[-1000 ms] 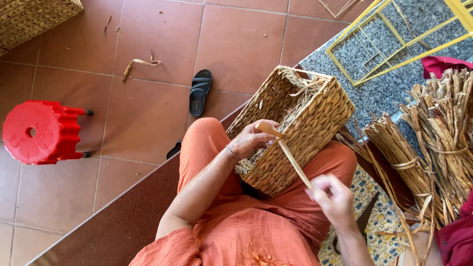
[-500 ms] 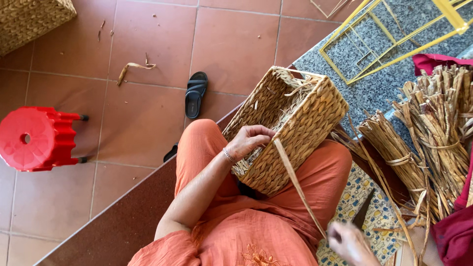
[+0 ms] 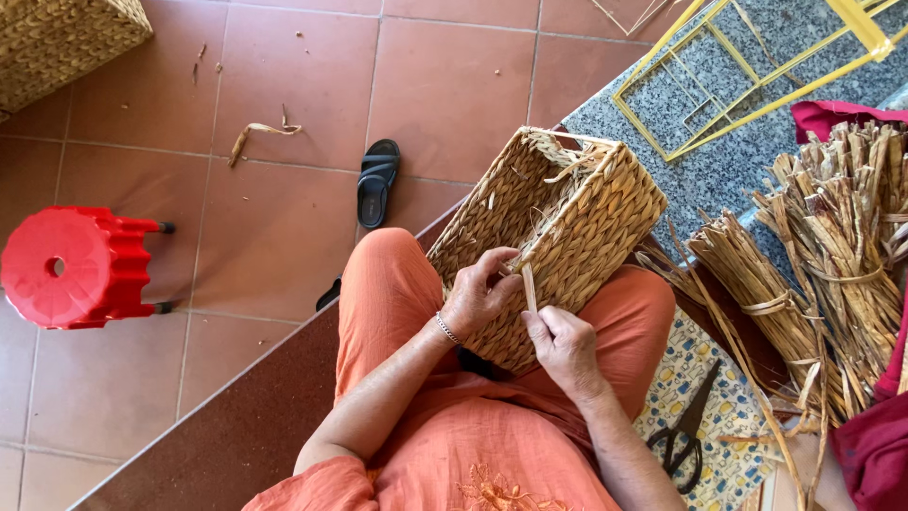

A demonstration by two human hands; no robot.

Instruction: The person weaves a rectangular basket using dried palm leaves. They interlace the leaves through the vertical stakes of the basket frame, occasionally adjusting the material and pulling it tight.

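So we've got the woven basket [image 3: 558, 237] lying tipped on our lap, across the orange trousers [image 3: 397, 293]. Our left hand [image 3: 478, 295] is curled against the basket's side wall, fingers pressed into the weave. Our right hand [image 3: 566, 343] is just beside it, pinching a flat reed strip [image 3: 529, 287] that sticks up against the basket. Black scissors [image 3: 686, 431] lie on the patterned cloth [image 3: 719, 378] to our right, with tied reed bundles [image 3: 832, 255] next to them. A red plastic stool [image 3: 71, 267] and a black sandal [image 3: 376, 182] sit on the tiled floor [image 3: 284, 237].
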